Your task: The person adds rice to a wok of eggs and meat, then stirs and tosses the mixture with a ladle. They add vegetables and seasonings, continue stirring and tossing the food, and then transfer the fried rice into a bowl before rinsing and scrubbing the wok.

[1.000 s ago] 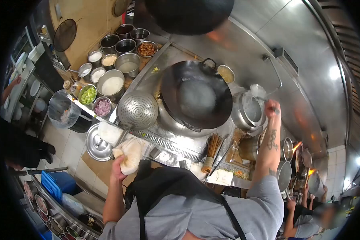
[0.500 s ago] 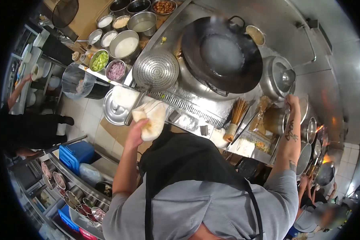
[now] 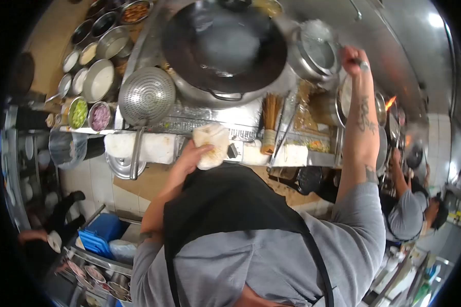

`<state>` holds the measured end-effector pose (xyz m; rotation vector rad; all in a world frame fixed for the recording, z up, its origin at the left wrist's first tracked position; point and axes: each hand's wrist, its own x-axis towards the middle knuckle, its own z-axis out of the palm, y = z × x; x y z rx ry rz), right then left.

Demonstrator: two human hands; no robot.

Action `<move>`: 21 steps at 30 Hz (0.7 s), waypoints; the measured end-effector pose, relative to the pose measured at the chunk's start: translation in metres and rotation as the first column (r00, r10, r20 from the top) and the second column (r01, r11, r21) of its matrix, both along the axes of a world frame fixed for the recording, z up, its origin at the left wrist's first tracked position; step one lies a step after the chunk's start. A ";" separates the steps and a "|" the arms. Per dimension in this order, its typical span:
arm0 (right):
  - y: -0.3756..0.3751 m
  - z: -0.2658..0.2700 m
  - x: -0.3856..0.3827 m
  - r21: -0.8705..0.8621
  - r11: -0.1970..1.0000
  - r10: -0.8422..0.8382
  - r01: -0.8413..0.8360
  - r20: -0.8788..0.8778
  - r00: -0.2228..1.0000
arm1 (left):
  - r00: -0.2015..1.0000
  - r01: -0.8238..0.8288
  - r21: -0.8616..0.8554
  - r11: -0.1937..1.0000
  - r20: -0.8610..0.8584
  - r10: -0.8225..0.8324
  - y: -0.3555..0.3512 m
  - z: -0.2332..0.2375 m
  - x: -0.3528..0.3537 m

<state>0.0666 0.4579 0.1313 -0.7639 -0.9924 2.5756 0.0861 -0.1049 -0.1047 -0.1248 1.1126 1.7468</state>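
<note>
My left hand is closed on a folded, stained white cloth, held over the front edge of the stove. Out to the right, my right hand is wrapped around the handle of a ladle; its bowl is blurred and sits over a steel pot. A large dark wok stands on the burner between my hands, with a shiny wet bottom and a steamy haze. Left of it lies a round perforated strainer, its handle pointing toward me.
Bowls of chopped green vegetable, chopped purple onion and white powder stand at the left. A bamboo brush rests on the front ledge. A flame burns at the right, near another person. A blue bin sits at lower left.
The view has turned, shifting the stove left. My left hand has brought the cloth right, away from the strainer handle. My right hand has moved forward with the ladle.
</note>
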 end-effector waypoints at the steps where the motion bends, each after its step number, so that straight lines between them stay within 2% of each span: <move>1: 0.001 0.017 -0.004 0.008 0.998 0.063 -0.064 0.046 0.997 | 1.000 -0.008 -0.026 1.000 -0.018 0.007 -0.002 0.002 -0.001; 3: -0.004 0.043 -0.009 0.135 0.984 0.084 -0.112 0.196 0.977 | 0.997 -0.047 -0.003 0.999 -0.069 0.046 -0.006 -0.008 -0.004; 6: -0.007 0.058 -0.011 0.225 0.964 0.058 -0.145 0.354 0.934 | 0.990 -0.109 0.060 0.992 0.101 0.103 -0.007 -0.006 -0.012; 7: -0.001 0.054 -0.009 0.208 0.956 0.129 -0.208 0.339 0.932 | 0.982 -0.139 0.086 0.987 0.144 0.125 -0.007 -0.001 -0.015; 8: 0.000 0.042 -0.001 0.432 0.883 -0.011 -0.182 0.409 0.913 | 0.979 -0.165 0.095 0.982 0.134 0.151 -0.008 0.000 -0.016; 9: -0.017 0.038 0.004 0.631 0.756 -0.161 -0.175 0.438 0.884 | 0.972 -0.182 0.105 0.978 0.170 0.163 -0.011 0.001 -0.018; 10: -0.011 0.028 0.010 0.718 0.638 -0.168 -0.280 0.485 0.858 | 0.963 -0.204 0.115 0.972 0.205 0.177 -0.016 0.002 -0.020; 11: -0.001 0.012 0.017 0.776 0.501 -0.185 -0.382 0.527 0.829 | 0.951 -0.228 0.123 0.966 0.241 0.193 -0.020 0.003 -0.021; 13: 0.059 -0.057 0.021 0.695 0.270 -0.414 -0.667 0.709 0.571 | 0.950 -0.258 0.162 0.953 0.219 0.220 -0.030 0.014 -0.020; 16: 0.037 -0.101 0.023 0.653 0.475 -0.347 -0.590 0.755 0.556 | 0.946 -0.299 0.223 0.928 0.198 0.257 -0.053 0.013 -0.017; 19: 0.005 -0.127 0.031 0.560 0.650 -0.257 -0.514 0.799 0.544 | 0.913 -0.357 0.160 0.920 0.266 0.308 -0.072 0.015 -0.012; 20: 0.008 -0.131 0.031 0.348 0.891 -0.029 -0.292 0.686 0.727 | 0.896 -0.385 0.156 0.909 0.299 0.329 -0.075 0.017 -0.009; 21: 0.018 -0.134 0.037 0.004 0.993 0.105 -0.119 0.455 0.884 | 0.880 -0.407 0.152 0.901 0.330 0.342 -0.077 0.020 -0.007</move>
